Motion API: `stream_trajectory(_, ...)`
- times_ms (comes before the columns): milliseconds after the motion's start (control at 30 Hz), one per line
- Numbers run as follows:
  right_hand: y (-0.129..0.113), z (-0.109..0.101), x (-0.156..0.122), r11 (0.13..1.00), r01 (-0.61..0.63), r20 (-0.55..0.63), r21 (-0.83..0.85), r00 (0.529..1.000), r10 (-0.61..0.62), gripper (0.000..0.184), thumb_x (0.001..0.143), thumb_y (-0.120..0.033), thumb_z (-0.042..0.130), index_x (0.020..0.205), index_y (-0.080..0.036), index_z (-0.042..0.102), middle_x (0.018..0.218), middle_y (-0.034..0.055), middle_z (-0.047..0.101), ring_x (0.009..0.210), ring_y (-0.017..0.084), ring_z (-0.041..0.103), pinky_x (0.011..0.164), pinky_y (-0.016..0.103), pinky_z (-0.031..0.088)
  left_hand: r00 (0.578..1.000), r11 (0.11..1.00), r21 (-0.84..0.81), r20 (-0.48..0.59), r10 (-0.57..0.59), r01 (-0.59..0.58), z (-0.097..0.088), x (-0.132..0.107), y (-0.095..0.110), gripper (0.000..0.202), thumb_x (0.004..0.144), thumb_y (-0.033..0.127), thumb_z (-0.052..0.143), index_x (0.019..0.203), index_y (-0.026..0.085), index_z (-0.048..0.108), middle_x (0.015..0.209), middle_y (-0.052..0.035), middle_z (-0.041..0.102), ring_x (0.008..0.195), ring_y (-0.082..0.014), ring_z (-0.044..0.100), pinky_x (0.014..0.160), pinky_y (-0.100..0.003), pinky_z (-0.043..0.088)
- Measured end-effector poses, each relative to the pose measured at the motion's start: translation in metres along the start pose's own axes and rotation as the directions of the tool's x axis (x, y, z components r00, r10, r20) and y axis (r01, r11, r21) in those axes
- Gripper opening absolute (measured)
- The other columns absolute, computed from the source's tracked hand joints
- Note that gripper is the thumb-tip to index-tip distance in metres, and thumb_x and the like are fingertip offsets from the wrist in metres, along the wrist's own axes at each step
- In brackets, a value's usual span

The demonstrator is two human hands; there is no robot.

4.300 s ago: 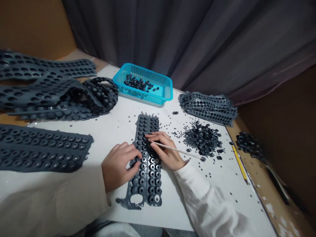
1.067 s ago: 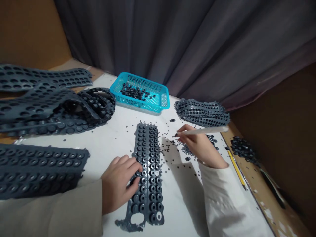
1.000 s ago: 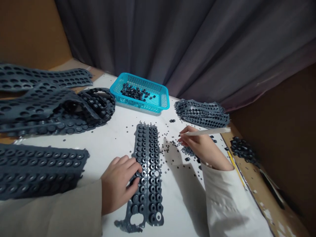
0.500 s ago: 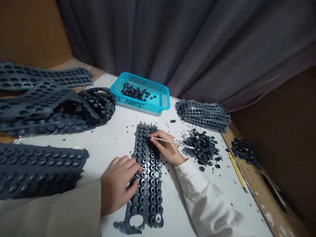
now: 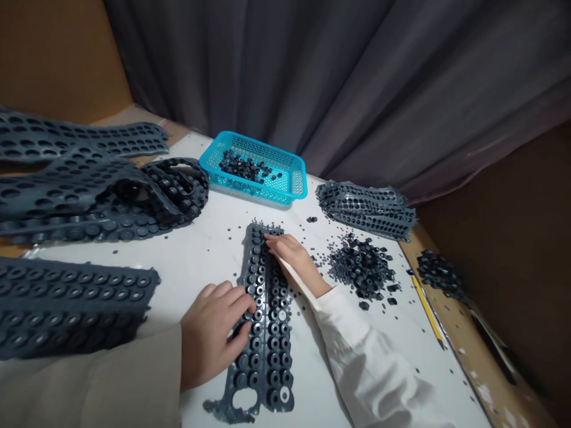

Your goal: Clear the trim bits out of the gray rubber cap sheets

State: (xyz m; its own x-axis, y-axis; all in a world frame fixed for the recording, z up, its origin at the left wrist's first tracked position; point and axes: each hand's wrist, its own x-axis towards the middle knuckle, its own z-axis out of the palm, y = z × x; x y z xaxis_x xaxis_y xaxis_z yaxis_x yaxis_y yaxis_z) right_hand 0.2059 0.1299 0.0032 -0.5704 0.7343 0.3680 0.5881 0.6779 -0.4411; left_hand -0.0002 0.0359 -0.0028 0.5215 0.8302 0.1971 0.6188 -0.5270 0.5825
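A dark grey rubber sheet (image 5: 265, 333) with rows of round, ring-topped studs lies lengthwise before me on the white tabletop. My left hand (image 5: 218, 333) grips its left edge, fingers curled and thumb on the studs. Over the upper part of the sheet, my right hand (image 5: 294, 257) pinches a thin white stick (image 5: 292, 273). The stick slants back along the palm toward the wrist, and its tip among the studs is hidden by the fingers. To the right of this hand lies a heap of small black rubber pieces (image 5: 366, 267), with tiny round bits scattered around.
A blue perforated basket (image 5: 297, 178) with black pieces stands at the back. Bundled punched sheets (image 5: 366, 208) lie back right. More sheets (image 5: 75, 184) pile up left, with a studded sheet (image 5: 75, 306) nearer. A yellow pencil-like tool (image 5: 428, 312) lies along the right edge.
My right hand has shifted slightly up and left over the sheet. The stick has swung from pointing right across the heap to slanting down along the palm. My left hand stays put.
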Motion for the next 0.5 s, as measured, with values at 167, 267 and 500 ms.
stream_trajectory(167,0.008,-0.008,-0.002,0.978,-0.178,-0.163,-0.107,0.974,0.159,0.02,0.093,-0.022,0.039,0.105,-0.019,0.055,0.112,0.0126,0.063,0.103,0.022,0.057,0.088,0.038,0.047,1.0,1.0,-0.001,0.004,-0.006,0.006,-0.001,-0.001,0.002,0.013,0.08,0.014,0.044,0.086,0.022,0.052,0.083,-0.0017,0.055,0.079,-0.0201,0.046,0.069,-0.035,0.032)
stream_trajectory(267,0.008,-0.025,-0.003,0.954,-0.278,-0.175,-0.113,0.95,0.257,0.018,0.092,-0.023,0.04,0.1,-0.018,0.056,0.102,0.0115,0.065,0.095,0.023,0.06,0.081,0.034,0.047,1.0,1.0,-0.004,0.007,-0.008,0.008,-0.001,-0.001,0.003,0.013,0.079,0.014,0.044,0.086,0.022,0.053,0.083,-0.0016,0.055,0.079,-0.02,0.046,0.068,-0.034,0.033)
stream_trajectory(500,0.001,-0.072,-0.006,0.846,-0.521,-0.071,-0.109,0.853,0.517,0.015,0.091,-0.028,0.044,0.085,-0.019,0.054,0.062,0.0018,0.062,0.058,0.017,0.058,0.055,0.026,0.04,0.999,1.0,-0.005,-0.017,-0.029,0.029,0.001,-0.001,0.004,0.014,0.077,0.013,0.045,0.084,0.022,0.053,0.082,-0.0011,0.055,0.079,-0.0202,0.046,0.068,-0.034,0.033)
